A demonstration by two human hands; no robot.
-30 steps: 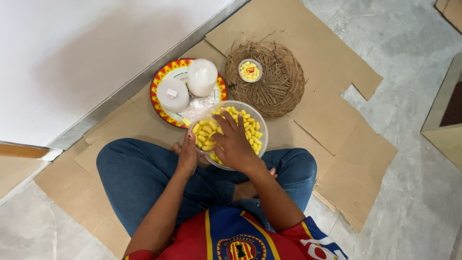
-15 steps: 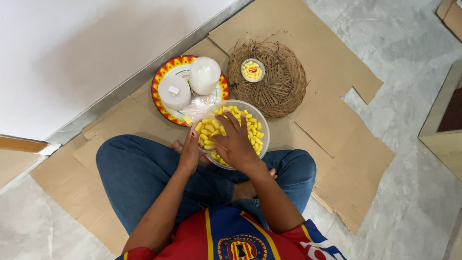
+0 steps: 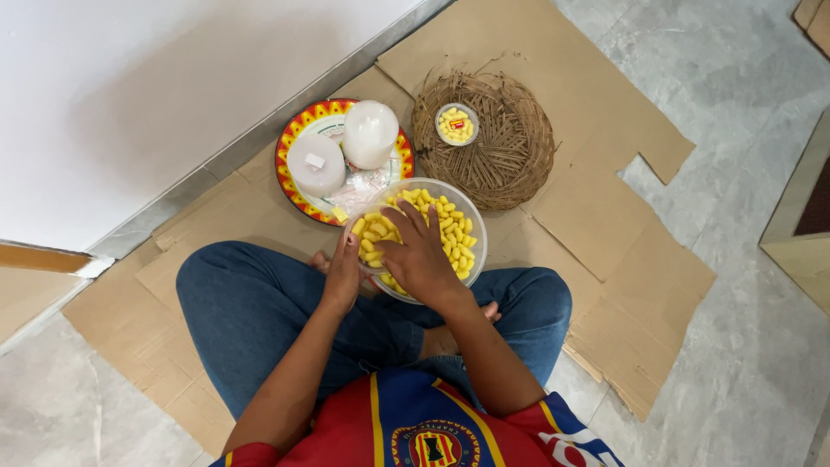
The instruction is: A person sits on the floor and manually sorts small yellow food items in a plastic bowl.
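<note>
While my left hand [image 3: 343, 275] grips the rim of the bowl [image 3: 471, 227] in my lap at nine o'clock, my right hand [image 3: 421, 257] has barely shifted, fingers spread open over the yellow pieces [image 3: 450, 227], so I'm still sorting. The plate [image 3: 294, 138] sits at eleven o'clock.

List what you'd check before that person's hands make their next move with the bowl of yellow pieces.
1. Bowl steadied: left hand at its near rim: ok.
2. Right hand in reach of the yellow pieces: ok, it rests on them.
3. Grip shut on a piece: cannot tell.
4. Small tub in the woven nest open: cannot tell.
5. White containers upright on the patterned plate: ok.
</note>
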